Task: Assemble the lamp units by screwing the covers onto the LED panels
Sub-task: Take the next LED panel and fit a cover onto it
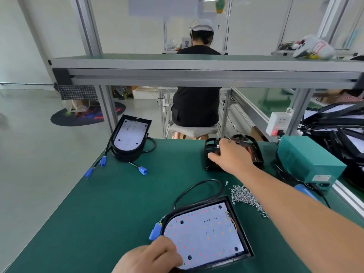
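Right grip [230, 154] clamped on a cover [211, 144] at the far side of the counter [118, 213].
Left grip [149, 257] curls on the 7 o'clock corner of the LED panel [206, 229]; that panel lies at about 6 o'clock from the cover, toward the body, long axis roughly 8 to 2, rounded end at 8.

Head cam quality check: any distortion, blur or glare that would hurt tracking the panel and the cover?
Head view: strong wide-angle bowing, the shelf beam curves; light is soft and even, with faint shadows on the mat; the LED panel held by the left hand and the screw pile are sharp; the cover gripped by the right hand shows a slight sheen; the far right edge is smeared.
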### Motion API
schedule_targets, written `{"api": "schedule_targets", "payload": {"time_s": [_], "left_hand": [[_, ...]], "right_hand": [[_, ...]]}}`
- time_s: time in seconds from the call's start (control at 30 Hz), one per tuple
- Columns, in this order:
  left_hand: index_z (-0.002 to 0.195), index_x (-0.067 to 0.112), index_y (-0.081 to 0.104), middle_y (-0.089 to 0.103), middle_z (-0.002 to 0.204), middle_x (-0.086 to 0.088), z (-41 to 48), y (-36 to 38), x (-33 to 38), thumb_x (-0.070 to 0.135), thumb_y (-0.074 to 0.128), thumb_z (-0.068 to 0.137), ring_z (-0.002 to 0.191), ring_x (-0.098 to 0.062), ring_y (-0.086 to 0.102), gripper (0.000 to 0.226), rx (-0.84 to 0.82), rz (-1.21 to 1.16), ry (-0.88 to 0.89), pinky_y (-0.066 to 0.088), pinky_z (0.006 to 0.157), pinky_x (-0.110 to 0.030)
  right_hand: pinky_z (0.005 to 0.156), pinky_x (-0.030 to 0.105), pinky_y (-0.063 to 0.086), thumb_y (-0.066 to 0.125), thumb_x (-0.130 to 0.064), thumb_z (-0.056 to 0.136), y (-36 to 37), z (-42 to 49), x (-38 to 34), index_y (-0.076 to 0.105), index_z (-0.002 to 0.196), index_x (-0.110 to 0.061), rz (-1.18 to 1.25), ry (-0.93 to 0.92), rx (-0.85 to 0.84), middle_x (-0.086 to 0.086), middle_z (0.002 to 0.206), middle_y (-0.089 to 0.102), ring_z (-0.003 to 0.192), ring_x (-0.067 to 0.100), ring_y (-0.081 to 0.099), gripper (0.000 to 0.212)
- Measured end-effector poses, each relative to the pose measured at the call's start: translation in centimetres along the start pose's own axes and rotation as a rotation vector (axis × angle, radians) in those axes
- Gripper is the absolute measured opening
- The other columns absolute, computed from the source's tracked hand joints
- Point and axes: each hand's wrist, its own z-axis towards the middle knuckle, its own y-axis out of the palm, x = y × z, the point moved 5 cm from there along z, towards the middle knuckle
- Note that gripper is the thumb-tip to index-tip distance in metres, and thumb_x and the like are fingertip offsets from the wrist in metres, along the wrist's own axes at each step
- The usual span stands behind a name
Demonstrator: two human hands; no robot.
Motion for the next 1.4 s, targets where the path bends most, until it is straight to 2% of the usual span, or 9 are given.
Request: {"api": "schedule_targets", "payload": {"time_s": [0.1, 0.27, 0.57, 0.7, 0.8, 0.93, 1.1, 1.2, 1.4], "left_hand": [[0.085, 0.032, 0.072, 0.062, 0.086, 0.014, 0.1, -0.8, 0.0, 0.031, 0.062, 0.084, 0.053, -0.008, 0.049, 0.01, 0.13, -0.043, -0.069, 0.053, 0.053, -0.019], [0.093, 0.025, 0.078, 0.07, 0.1, 0.01, 1.2, -1.0, -0.9, 0.045, 0.064, 0.085, 0.077, -0.005, 0.064, 0.026, 0.194, -0.01, -0.198, 0.051, 0.05, -0.021], [0.14, 0.017, 0.065, 0.066, 0.133, 0.014, 3.7, 1.1, -1.1, 0.068, 0.065, 0.07, 0.115, -0.015, 0.063, 0.086, -0.054, 0.069, -0.259, 0.056, 0.09, -0.034], [0.158, 0.032, 0.043, 0.049, 0.137, 0.031, 3.4, 2.3, -2.1, 0.067, 0.061, 0.079, 0.129, 0.009, 0.04, 0.088, -0.118, -0.079, -0.27, 0.034, 0.111, -0.028], [0.155, 0.058, 0.019, 0.033, 0.139, 0.046, 2.8, 3.0, -3.3, 0.063, 0.05, 0.087, 0.127, 0.024, 0.025, 0.075, -0.181, -0.269, -0.3, 0.023, 0.112, -0.016], [0.158, 0.054, 0.03, 0.043, 0.147, 0.035, 2.5, 2.8, -4.0, 0.041, 0.05, 0.103, 0.135, 0.002, 0.048, 0.06, -0.196, -0.496, -0.312, 0.038, 0.11, -0.02], [0.15, 0.039, 0.055, 0.057, 0.149, 0.021, 3.2, 2.8, -3.8, 0.018, 0.046, 0.113, 0.145, -0.005, 0.047, 0.043, -0.141, -0.733, -0.344, 0.037, 0.119, -0.027], [0.147, 0.026, 0.059, 0.062, 0.148, 0.006, 3.0, 1.7, -3.8, 0.011, 0.037, 0.114, 0.143, -0.015, 0.051, 0.043, -0.169, -0.861, -0.41, 0.04, 0.118, -0.036], [0.14, 0.016, 0.066, 0.072, 0.134, -0.005, 1.6, 3.2, -2.6, 0.044, 0.041, 0.112, 0.117, -0.015, 0.062, 0.046, -0.358, -0.938, -0.326, 0.05, 0.093, -0.024]], "right_hand": [[0.067, 0.04, 0.048, 0.06, -0.066, 0.093, 0.9, 0.2, -0.2, 0.054, 0.122, -0.009, -0.067, 0.024, 0.001, 0.011, 0.113, 0.062, 0.1, 0.037, 0.066, 0.064], [0.064, 0.04, 0.05, 0.064, -0.055, 0.093, 1.0, 0.1, -0.3, 0.048, 0.117, -0.009, -0.088, 0.063, -0.053, 0.011, 0.105, 0.063, 0.089, 0.036, 0.064, 0.054], [0.068, 0.04, 0.055, 0.072, -0.04, 0.084, 0.3, -0.4, 1.0, 0.05, 0.132, -0.012, 0.325, 0.172, -0.034, 0.001, 0.089, 0.065, 0.078, 0.021, 0.065, 0.06], [0.085, 0.031, 0.052, 0.072, -0.048, 0.078, -1.9, -2.9, 1.7, 0.056, 0.138, -0.027, 0.569, 0.081, 0.008, -0.014, 0.108, 0.069, 0.096, 0.006, 0.067, 0.065], [0.09, 0.007, 0.047, 0.073, -0.047, 0.075, -4.7, -6.7, 1.1, 0.058, 0.127, -0.052, 0.728, -0.083, 0.013, -0.026, 0.115, 0.072, 0.107, -0.005, 0.067, 0.054], [0.102, 0.006, 0.039, 0.075, -0.037, 0.081, -7.7, -12.7, -0.1, 0.055, 0.143, -0.049, 0.7, -0.322, -0.019, -0.023, 0.137, 0.064, 0.128, 0.001, 0.061, 0.066], [0.119, 0.026, 0.035, 0.079, -0.019, 0.084, -7.7, -18.7, -0.8, 0.056, 0.151, -0.03, 0.597, -0.535, -0.14, -0.015, 0.151, 0.055, 0.145, 0.021, 0.047, 0.072], [0.123, 0.023, 0.026, 0.08, -0.018, 0.084, -6.8, -20.7, -0.8, 0.058, 0.15, -0.024, 0.492, -0.595, -0.135, -0.021, 0.156, 0.052, 0.149, 0.017, 0.042, 0.069], [0.123, 0.026, 0.027, 0.085, -0.01, 0.083, -6.2, -21.5, -0.6, 0.059, 0.149, -0.02, 0.438, -0.603, -0.136, -0.022, 0.156, 0.05, 0.148, 0.011, 0.04, 0.072]]}}
